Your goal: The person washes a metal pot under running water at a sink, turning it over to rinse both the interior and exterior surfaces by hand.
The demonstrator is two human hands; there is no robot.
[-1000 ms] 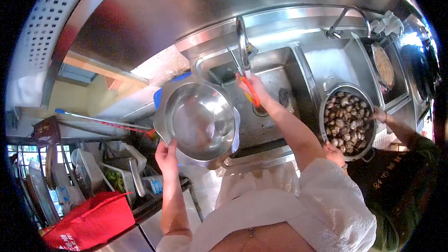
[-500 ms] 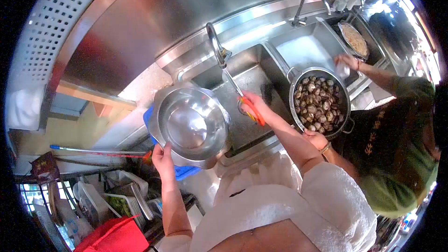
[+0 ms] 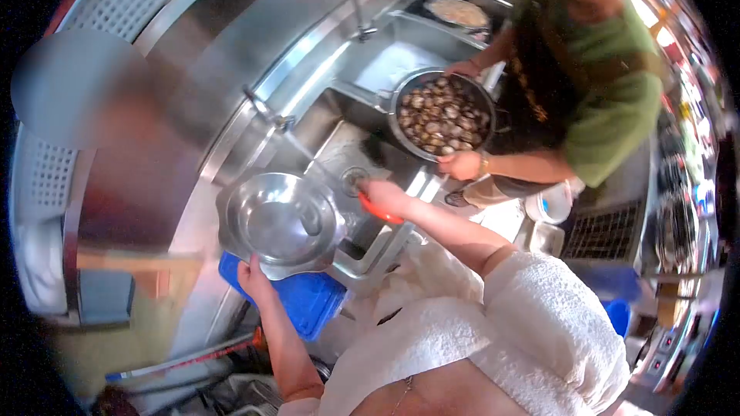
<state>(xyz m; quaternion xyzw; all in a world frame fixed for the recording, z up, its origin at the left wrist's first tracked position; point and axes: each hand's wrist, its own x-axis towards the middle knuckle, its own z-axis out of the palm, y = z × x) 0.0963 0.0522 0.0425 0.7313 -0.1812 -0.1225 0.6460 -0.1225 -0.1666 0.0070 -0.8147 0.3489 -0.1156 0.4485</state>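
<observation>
Metal basin (image 3: 279, 223): located at the left end of the sink (image 3: 317, 122), above a blue plastic item (image 3: 308, 304) that shows below its near side; whether the two touch, I cannot tell. My left hand (image 3: 256, 281) is clamped on the basin's near rim, thumb uppermost. My right hand (image 3: 385, 199), well apart from the left, is closed around the red handle of a tool (image 3: 380, 212) over the sink; its working end is too blurred to identify. A faucet (image 3: 266, 110) stands at the sink's back edge. To my right, a co-worker in a green shirt (image 3: 613, 135) grips a pot (image 3: 476, 86) of shellfish (image 3: 443, 117) with both hands.
</observation>
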